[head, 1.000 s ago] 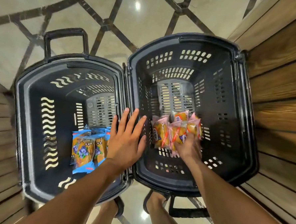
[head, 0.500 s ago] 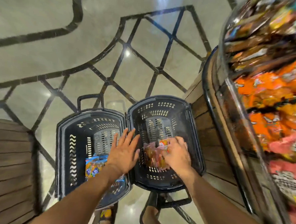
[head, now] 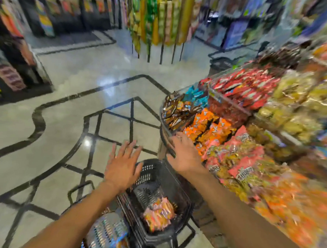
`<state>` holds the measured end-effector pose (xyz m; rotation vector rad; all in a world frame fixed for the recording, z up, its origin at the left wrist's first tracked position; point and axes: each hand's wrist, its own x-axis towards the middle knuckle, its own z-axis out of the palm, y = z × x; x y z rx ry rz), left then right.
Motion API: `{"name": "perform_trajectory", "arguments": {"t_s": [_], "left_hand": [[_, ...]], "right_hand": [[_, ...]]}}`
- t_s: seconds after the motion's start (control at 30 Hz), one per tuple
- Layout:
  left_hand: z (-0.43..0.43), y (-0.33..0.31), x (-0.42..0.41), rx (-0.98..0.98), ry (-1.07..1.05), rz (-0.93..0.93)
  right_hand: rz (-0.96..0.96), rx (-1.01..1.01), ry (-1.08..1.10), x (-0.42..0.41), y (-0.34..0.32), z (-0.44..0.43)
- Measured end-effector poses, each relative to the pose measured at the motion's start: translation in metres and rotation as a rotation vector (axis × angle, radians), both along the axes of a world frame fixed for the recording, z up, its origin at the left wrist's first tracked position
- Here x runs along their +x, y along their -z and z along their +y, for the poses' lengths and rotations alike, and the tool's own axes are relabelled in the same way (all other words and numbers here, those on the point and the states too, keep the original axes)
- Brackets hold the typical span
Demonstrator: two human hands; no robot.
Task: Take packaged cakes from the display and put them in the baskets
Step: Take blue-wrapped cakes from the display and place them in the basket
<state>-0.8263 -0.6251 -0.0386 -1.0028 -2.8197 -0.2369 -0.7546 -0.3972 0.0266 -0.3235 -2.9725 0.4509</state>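
Packaged cakes [head: 231, 158] lie heaped in the display [head: 164, 143] at about three o'clock from me. Orange packs [head: 210, 130] fill the near corner, pink packs [head: 241, 146] lie just beside them toward four o'clock, and brown packs [head: 177, 109] sit at the far end toward two o'clock. My right hand [head: 185, 154] reaches over the display's dark curved rim, palm down, fingers straight and loosely spread, the tips at the edge of the orange packs. It holds nothing, and I cannot tell whether the fingertips touch a wrapper. My left hand [head: 122, 165] hangs in the air near the middle, palm down, fingers straight and fanned wide, gripping nothing, above the far rim of the right basket [head: 152, 173]. That black basket stands on the floor at six o'clock, just beside the foot of the display, and a small pile of orange-and-pink cakes [head: 158, 215] lies on its bottom. The left basket [head: 102, 233] stands just beside it at seven o'clock, partly hidden under my left forearm. Blue wrappers [head: 121, 245] show in it, too blurred to count. The pale polished floor [head: 64, 102] with black lines spreads from nine to twelve o'clock. Hanging strips of snacks [head: 161, 18] stand at twelve o'clock and dark shelves [head: 14, 43] at ten o'clock, all smeared by blur
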Motion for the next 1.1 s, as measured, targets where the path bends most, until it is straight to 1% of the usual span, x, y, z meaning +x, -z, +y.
{"name": "perform_trajectory", "arguments": {"t_s": [0.1,0.23,0.37,0.47,0.63,0.73,0.83,0.97,1.1], "left_hand": [[0.018,-0.055,0.009,0.048,0.099,0.089],[0.058,-0.112,0.032,0.112,0.207,0.186],[0.115,-0.153,0.075,0.169,0.342,0.263],[0.165,-0.169,0.121,0.206,0.452,0.288],[0.258,-0.182,0.224,0.290,0.659,0.303],[0.312,-0.185,0.294,0.282,0.766,0.281],[0.357,-0.178,0.362,0.255,0.832,0.237],[0.400,-0.150,0.439,0.249,0.918,0.162],[0.428,-0.120,0.489,0.166,0.966,0.073]], "right_hand": [[0.096,0.062,0.057,0.037,-0.056,0.011],[0.160,0.106,0.178,0.099,-0.117,0.038],[0.224,0.152,0.325,0.173,-0.150,0.078],[0.207,0.200,0.447,0.239,-0.165,0.111],[0.190,0.200,0.636,0.374,-0.178,0.168],[0.154,0.198,0.724,0.456,-0.179,0.205],[0.164,0.184,0.824,0.529,-0.171,0.237],[0.123,0.088,0.907,0.602,-0.140,0.265],[0.092,0.009,0.953,0.648,-0.106,0.285]]}}
